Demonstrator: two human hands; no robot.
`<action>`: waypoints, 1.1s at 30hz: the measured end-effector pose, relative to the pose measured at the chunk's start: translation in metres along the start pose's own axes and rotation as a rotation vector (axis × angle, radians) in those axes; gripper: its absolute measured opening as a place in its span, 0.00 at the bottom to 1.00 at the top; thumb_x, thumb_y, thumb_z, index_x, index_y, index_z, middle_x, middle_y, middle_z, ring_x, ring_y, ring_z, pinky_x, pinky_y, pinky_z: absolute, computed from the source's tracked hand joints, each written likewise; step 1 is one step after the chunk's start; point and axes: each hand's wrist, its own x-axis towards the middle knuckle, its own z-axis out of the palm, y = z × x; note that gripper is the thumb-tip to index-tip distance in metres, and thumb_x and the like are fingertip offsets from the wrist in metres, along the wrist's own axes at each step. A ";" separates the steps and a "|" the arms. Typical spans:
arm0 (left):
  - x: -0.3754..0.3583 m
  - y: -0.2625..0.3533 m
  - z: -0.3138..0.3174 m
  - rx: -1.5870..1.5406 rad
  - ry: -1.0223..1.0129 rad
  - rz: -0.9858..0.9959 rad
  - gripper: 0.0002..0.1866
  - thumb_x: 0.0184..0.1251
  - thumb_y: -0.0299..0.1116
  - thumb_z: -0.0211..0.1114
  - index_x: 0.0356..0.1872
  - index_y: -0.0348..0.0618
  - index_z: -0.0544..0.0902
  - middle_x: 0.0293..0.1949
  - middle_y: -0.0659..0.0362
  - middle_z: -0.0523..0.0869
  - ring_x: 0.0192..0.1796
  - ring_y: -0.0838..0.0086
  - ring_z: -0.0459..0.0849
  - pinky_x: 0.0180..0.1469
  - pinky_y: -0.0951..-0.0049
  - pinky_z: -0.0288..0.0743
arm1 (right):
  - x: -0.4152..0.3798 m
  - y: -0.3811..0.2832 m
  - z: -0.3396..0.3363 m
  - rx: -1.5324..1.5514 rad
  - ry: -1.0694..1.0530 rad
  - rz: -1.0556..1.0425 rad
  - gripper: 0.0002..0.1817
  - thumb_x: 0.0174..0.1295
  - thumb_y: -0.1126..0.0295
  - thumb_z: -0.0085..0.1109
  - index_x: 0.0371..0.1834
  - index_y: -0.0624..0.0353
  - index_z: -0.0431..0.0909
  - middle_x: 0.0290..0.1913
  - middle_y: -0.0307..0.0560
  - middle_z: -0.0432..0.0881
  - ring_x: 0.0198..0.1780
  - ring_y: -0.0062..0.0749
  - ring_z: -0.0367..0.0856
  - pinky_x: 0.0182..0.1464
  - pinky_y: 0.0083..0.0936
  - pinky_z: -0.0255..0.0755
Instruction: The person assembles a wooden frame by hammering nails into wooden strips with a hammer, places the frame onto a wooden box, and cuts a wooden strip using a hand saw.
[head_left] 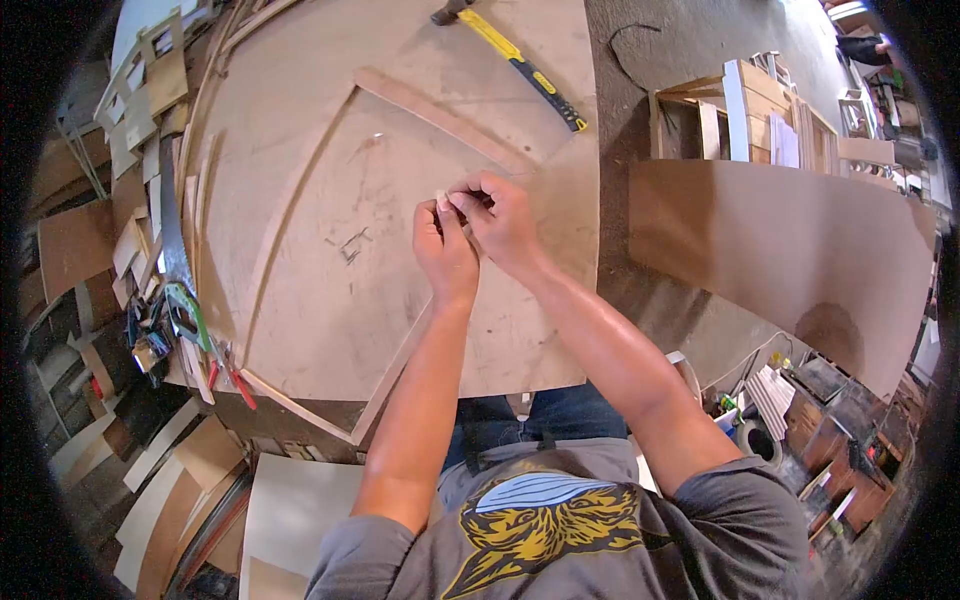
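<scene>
Over the wooden board [330, 320], my left hand [445, 255] and my right hand [500, 222] meet with their fingertips pinched together. A small pale bit shows between the fingers, too small to name. Thin wooden strips [440, 118] lie joined at an angle beyond the hands, and another strip [290, 225] runs down the left side. To the left of my hands is a small pile of nails [350, 245]. A hammer [520, 68] with a yellow and black handle rests near the board's far right edge.
A handsaw [180, 300] with a green handle and red-handled pliers [238, 385] lie at the board's left edge, beside stacked wood scraps [130, 140]. On the right stand a large brown panel [740, 230] and a wooden cabinet frame [765, 110]. Another person [865, 48] is partly visible far right.
</scene>
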 end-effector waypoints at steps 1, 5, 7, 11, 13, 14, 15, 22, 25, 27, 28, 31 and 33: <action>-0.001 -0.003 0.009 -0.087 -0.013 -0.055 0.13 0.88 0.37 0.56 0.42 0.37 0.79 0.34 0.64 0.80 0.38 0.81 0.74 0.40 0.72 0.72 | 0.002 0.003 -0.010 0.024 -0.007 0.010 0.02 0.69 0.80 0.67 0.42 0.65 0.86 0.36 0.44 0.90 0.37 0.22 0.86 0.42 0.24 0.81; 0.004 -0.015 0.042 0.065 -0.049 0.025 0.13 0.86 0.38 0.59 0.44 0.38 0.81 0.35 0.63 0.82 0.39 0.80 0.76 0.43 0.73 0.72 | 0.015 0.017 -0.049 -0.015 0.001 0.052 0.03 0.70 0.79 0.67 0.44 0.64 0.86 0.35 0.43 0.89 0.37 0.22 0.85 0.42 0.24 0.80; 0.008 -0.012 0.056 0.285 -0.053 0.162 0.12 0.85 0.38 0.61 0.45 0.38 0.82 0.37 0.60 0.85 0.40 0.75 0.80 0.47 0.69 0.74 | 0.027 0.014 -0.070 -0.115 0.014 0.021 0.03 0.70 0.79 0.67 0.43 0.64 0.86 0.35 0.43 0.89 0.37 0.22 0.85 0.42 0.24 0.79; 0.020 0.006 0.057 1.004 -0.163 0.680 0.17 0.76 0.38 0.67 0.62 0.48 0.85 0.70 0.56 0.82 0.73 0.52 0.74 0.76 0.47 0.62 | 0.063 0.034 -0.114 -0.209 -0.004 -0.029 0.03 0.70 0.78 0.68 0.44 0.63 0.85 0.35 0.43 0.88 0.37 0.23 0.85 0.42 0.24 0.79; 0.023 0.005 0.051 1.197 -0.302 0.645 0.22 0.75 0.41 0.67 0.68 0.54 0.83 0.78 0.59 0.73 0.81 0.53 0.65 0.80 0.44 0.56 | 0.076 0.038 -0.126 -0.195 -0.019 -0.052 0.02 0.70 0.78 0.68 0.43 0.63 0.85 0.35 0.44 0.88 0.37 0.23 0.85 0.42 0.24 0.79; 0.027 0.002 0.048 1.291 -0.374 0.624 0.25 0.75 0.42 0.67 0.71 0.57 0.81 0.82 0.60 0.68 0.84 0.53 0.60 0.82 0.43 0.53 | 0.082 0.038 -0.130 -0.188 -0.027 -0.064 0.02 0.70 0.78 0.68 0.42 0.63 0.85 0.36 0.44 0.88 0.37 0.23 0.85 0.42 0.23 0.79; 0.029 -0.001 0.044 1.306 -0.397 0.611 0.26 0.75 0.43 0.67 0.73 0.58 0.80 0.83 0.60 0.66 0.85 0.53 0.57 0.82 0.42 0.51 | 0.087 0.038 -0.134 -0.169 -0.031 -0.068 0.03 0.68 0.76 0.69 0.42 0.63 0.86 0.37 0.47 0.89 0.39 0.30 0.86 0.43 0.28 0.80; 0.034 -0.016 0.044 1.309 -0.354 0.670 0.26 0.73 0.49 0.69 0.71 0.63 0.83 0.83 0.64 0.67 0.85 0.55 0.59 0.80 0.40 0.56 | 0.100 0.032 -0.142 -0.493 -0.118 -0.355 0.04 0.58 0.70 0.73 0.37 0.52 0.89 0.37 0.39 0.87 0.44 0.42 0.84 0.49 0.37 0.79; 0.035 -0.020 0.043 1.288 -0.333 0.706 0.27 0.74 0.51 0.68 0.72 0.62 0.82 0.82 0.64 0.69 0.85 0.54 0.61 0.79 0.40 0.59 | 0.093 0.036 -0.136 -0.611 -0.106 -0.414 0.04 0.56 0.68 0.75 0.33 0.46 0.90 0.39 0.33 0.84 0.47 0.37 0.79 0.52 0.34 0.74; 0.035 -0.022 0.043 1.277 -0.320 0.723 0.28 0.75 0.52 0.68 0.72 0.58 0.82 0.81 0.63 0.71 0.84 0.53 0.63 0.79 0.41 0.61 | 0.089 0.036 -0.134 -0.641 -0.092 -0.418 0.03 0.55 0.66 0.75 0.32 0.43 0.90 0.41 0.30 0.83 0.50 0.35 0.77 0.54 0.34 0.71; 0.035 -0.023 0.043 1.271 -0.314 0.724 0.28 0.75 0.52 0.68 0.72 0.56 0.82 0.81 0.62 0.72 0.84 0.52 0.64 0.78 0.41 0.62 | 0.087 0.036 -0.133 -0.647 -0.092 -0.413 0.03 0.55 0.66 0.76 0.31 0.43 0.90 0.43 0.30 0.82 0.51 0.35 0.77 0.56 0.34 0.69; 0.035 -0.031 0.041 1.245 -0.305 0.765 0.29 0.74 0.50 0.69 0.71 0.48 0.83 0.79 0.59 0.75 0.83 0.49 0.66 0.78 0.42 0.64 | 0.086 0.040 -0.133 -0.645 -0.093 -0.409 0.03 0.55 0.63 0.76 0.29 0.42 0.89 0.46 0.30 0.81 0.55 0.37 0.75 0.59 0.39 0.67; 0.036 -0.034 0.040 1.229 -0.302 0.787 0.29 0.73 0.48 0.71 0.69 0.44 0.85 0.78 0.57 0.76 0.82 0.47 0.67 0.78 0.42 0.65 | 0.086 0.043 -0.132 -0.637 -0.099 -0.405 0.04 0.55 0.61 0.76 0.29 0.42 0.89 0.47 0.30 0.80 0.56 0.37 0.74 0.61 0.42 0.66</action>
